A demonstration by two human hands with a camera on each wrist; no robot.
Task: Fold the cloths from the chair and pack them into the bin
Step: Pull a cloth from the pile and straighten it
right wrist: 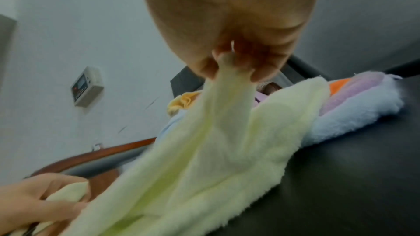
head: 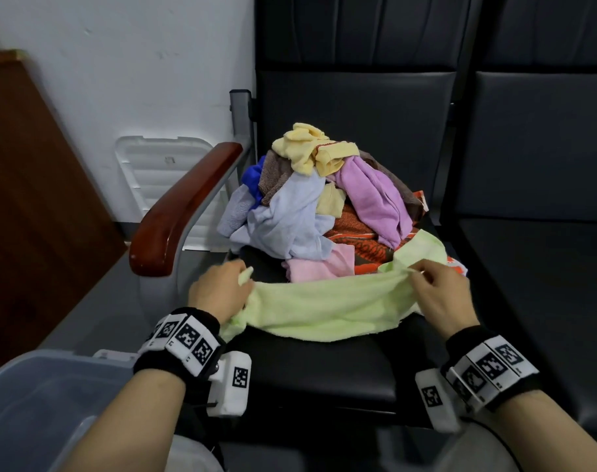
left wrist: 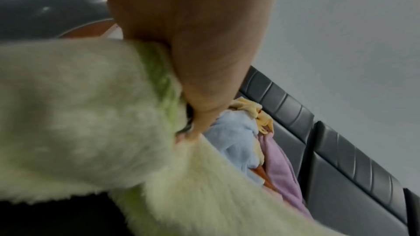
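On the chair seat: green cloth gripped by left hand, pinched by right hand.
Head view alone shows the bin, cut off; wrist views are blurred.

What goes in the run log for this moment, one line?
step: spreading green cloth on chair seat | left hand: grips cloth | right hand: pinches cloth | pile: unfolded | bin: contents unclear

both forearms reach forward with banded wrists, the left hand curled into a grip and the right hand pinching with its fingertips
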